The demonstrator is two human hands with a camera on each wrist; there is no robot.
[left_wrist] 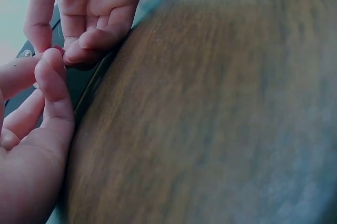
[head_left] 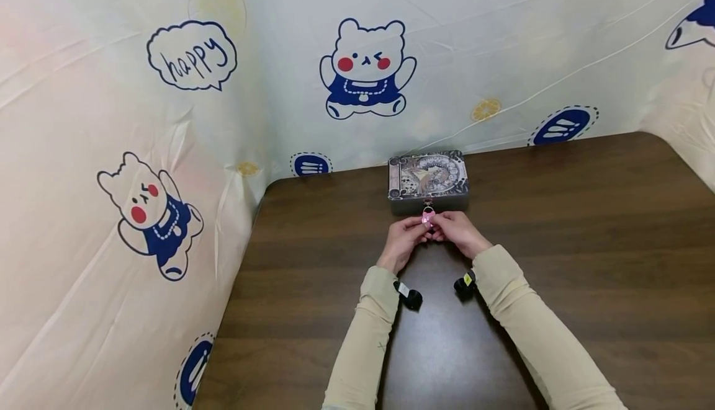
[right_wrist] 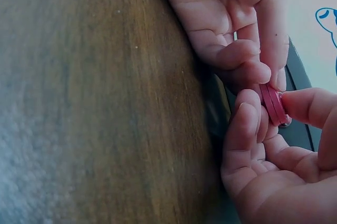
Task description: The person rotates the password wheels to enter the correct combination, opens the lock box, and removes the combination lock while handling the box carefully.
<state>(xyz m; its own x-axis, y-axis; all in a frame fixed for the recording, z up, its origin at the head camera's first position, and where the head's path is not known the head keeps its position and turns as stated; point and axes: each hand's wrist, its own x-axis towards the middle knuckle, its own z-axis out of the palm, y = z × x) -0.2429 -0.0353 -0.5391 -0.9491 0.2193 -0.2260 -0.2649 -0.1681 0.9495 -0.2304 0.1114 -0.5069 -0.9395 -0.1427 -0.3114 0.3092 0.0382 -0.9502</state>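
Observation:
A small pink padlock [head_left: 427, 217] hangs by its metal shackle from the latch at the front of a box [head_left: 429, 176] with an ornate patterned lid and dark sides. My left hand [head_left: 401, 240] pinches the padlock from the left with thumb and fingertips. From the other side my right hand [head_left: 461, 232] also grips it. The right wrist view shows the padlock's layered pink edge [right_wrist: 273, 105] between the fingertips of both hands. In the left wrist view the fingers cover nearly all of it. The box lid lies closed.
The box stands near the back edge of a dark wooden table [head_left: 558, 242]. Behind and to the left hangs a pale curtain [head_left: 268, 69] printed with bears. Black wrist cameras are strapped at both beige sleeves [head_left: 368, 329].

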